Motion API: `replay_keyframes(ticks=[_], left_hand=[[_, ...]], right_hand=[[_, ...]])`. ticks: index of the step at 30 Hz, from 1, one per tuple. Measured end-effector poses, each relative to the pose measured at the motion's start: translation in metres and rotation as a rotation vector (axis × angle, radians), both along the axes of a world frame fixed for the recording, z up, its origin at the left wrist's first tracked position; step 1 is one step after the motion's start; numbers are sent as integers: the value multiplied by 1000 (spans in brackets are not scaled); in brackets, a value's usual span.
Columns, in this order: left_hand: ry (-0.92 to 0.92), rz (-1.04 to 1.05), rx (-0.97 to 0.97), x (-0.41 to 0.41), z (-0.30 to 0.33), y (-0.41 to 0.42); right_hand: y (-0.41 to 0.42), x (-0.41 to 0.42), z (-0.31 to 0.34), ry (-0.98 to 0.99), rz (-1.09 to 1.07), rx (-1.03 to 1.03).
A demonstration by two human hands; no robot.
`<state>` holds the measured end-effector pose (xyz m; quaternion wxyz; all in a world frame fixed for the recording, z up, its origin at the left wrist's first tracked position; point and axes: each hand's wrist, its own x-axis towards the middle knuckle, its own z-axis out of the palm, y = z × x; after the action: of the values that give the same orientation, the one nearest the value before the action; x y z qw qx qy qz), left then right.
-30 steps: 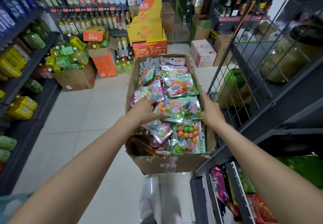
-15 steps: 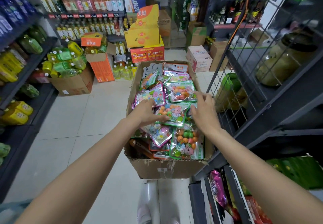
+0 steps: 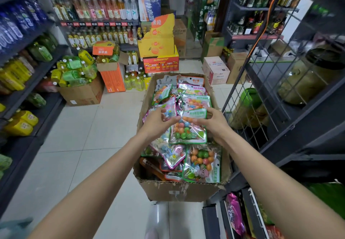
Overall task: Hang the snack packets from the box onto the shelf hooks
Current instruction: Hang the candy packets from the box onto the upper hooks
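You had both hands over the open cardboard box [image 3: 179, 192], which stood on the floor just beside the wire rack [image 3: 261, 108] on your right, and between them you held a green-edged snack packet [image 3: 187, 128] lifted slightly off the heap. Your left hand [image 3: 158, 125] pinched its upper left corner, and your right hand [image 3: 212, 121] gripped the top edge by the green header. To do this step well, I judged you needed to keep the grip on the header strip, where the hang hole should be, not on the filled pouch, so the sweets inside stayed unsquashed. The neighbouring pink packet [image 3: 164, 110] touched your left fingers, so a slow, straight lift would have avoided dragging it out. No hooks were clearly visible on the rack.
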<state>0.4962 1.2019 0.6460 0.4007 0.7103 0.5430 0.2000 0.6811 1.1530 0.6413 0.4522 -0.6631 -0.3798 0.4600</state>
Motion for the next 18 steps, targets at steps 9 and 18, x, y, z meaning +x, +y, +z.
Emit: replay_keyframes(ticks=[9,18], left_hand=[[-312,98,-444,9,11,17],[-154,96,-284,32,8,18]], right_hand=[[16,5,3,108,55,149],[25,23,10,315,85,169]])
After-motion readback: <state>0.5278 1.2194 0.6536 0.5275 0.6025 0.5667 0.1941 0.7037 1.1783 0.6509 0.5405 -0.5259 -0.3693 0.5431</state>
